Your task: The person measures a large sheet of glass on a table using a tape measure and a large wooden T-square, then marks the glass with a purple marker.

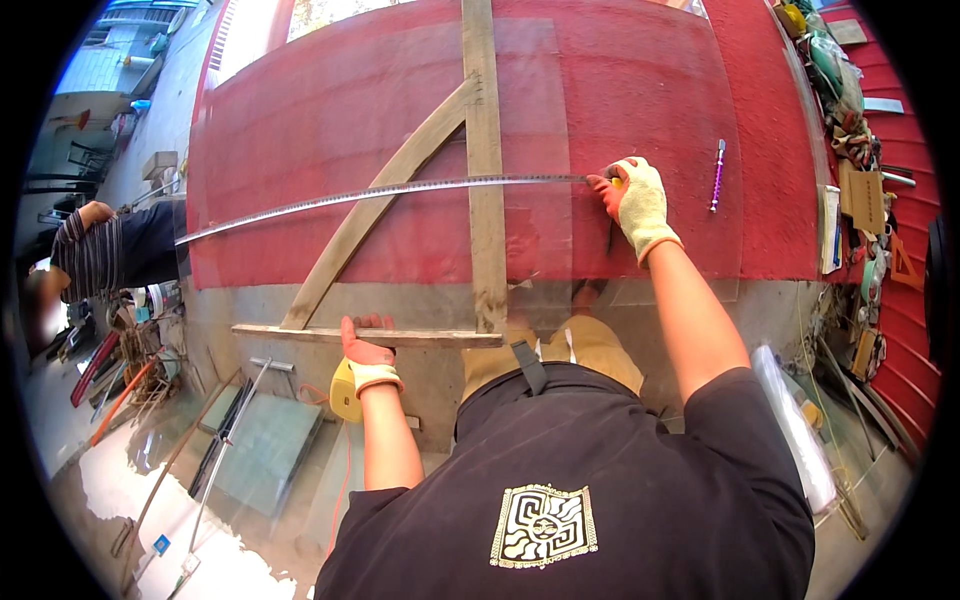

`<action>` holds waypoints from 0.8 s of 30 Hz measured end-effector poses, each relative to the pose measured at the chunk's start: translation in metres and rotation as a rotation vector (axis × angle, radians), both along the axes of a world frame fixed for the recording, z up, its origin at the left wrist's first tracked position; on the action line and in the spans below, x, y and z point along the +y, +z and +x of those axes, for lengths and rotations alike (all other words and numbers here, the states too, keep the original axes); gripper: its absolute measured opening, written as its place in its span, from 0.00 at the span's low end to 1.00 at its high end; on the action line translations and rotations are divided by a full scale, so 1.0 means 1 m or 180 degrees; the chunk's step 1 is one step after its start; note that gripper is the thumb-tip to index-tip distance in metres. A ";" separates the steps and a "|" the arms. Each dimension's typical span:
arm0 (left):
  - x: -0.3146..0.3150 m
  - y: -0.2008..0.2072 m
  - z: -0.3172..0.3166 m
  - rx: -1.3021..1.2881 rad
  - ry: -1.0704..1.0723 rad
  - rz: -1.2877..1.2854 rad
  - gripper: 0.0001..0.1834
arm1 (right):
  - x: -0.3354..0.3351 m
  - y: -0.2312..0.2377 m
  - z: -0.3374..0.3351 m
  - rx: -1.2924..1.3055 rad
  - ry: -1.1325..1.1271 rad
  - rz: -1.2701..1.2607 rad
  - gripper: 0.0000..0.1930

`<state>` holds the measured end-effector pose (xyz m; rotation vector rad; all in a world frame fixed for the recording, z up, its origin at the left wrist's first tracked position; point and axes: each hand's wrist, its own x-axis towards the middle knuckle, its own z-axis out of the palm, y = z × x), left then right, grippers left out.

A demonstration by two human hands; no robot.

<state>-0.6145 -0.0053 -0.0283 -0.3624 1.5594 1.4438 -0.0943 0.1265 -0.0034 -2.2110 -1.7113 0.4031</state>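
A long tape measure blade (400, 188) stretches across a clear glass sheet (620, 110) on the red table. My right hand (640, 205), in a cream and red work glove, is closed round the tape measure at the blade's right end; its case is mostly hidden by my fingers. Under the blade lies a wooden T-square (487, 230) with a slanting brace. In a matching glove, my left hand (370, 358) grips its crosspiece at the table's near edge. To the right of my right hand rests a slim purple pen-like tool (717, 178).
At the far left stands a person (140, 245) in dark trousers beside the table. Glass panes (265, 450) lie low at left, near a yellow object (344, 392) under my left hand. Clutter (855, 140) lines the right wall, and a plastic-wrapped roll (795, 430) stands at lower right.
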 end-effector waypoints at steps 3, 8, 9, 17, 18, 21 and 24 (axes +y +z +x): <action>0.000 -0.002 -0.003 -0.0027 0.0074 -0.0030 0.17 | 0.000 -0.013 0.006 0.0087 0.0035 0.0078 0.18; -0.003 -0.009 -0.008 -0.0170 0.0110 0.0118 0.18 | -0.001 -0.022 0.008 -0.0030 0.0036 0.0136 0.17; -0.004 -0.010 -0.011 -0.0155 0.0106 0.0124 0.19 | 0.001 -0.020 0.005 0.0009 0.0030 0.0071 0.18; -0.004 -0.013 -0.008 -0.0177 0.0029 0.0199 0.20 | 0.000 -0.007 0.002 -0.0077 0.0010 -0.0065 0.21; -0.004 -0.013 -0.008 -0.0157 0.0064 0.0186 0.20 | 0.001 -0.005 0.001 -0.0098 0.0015 -0.0063 0.21; -0.003 -0.014 -0.005 -0.0097 0.0140 0.0156 0.21 | 0.001 -0.005 0.001 -0.0114 0.0017 -0.0041 0.21; -0.002 -0.015 -0.004 -0.0051 0.0127 0.0186 0.22 | 0.000 -0.006 0.002 -0.0081 0.0020 0.0023 0.20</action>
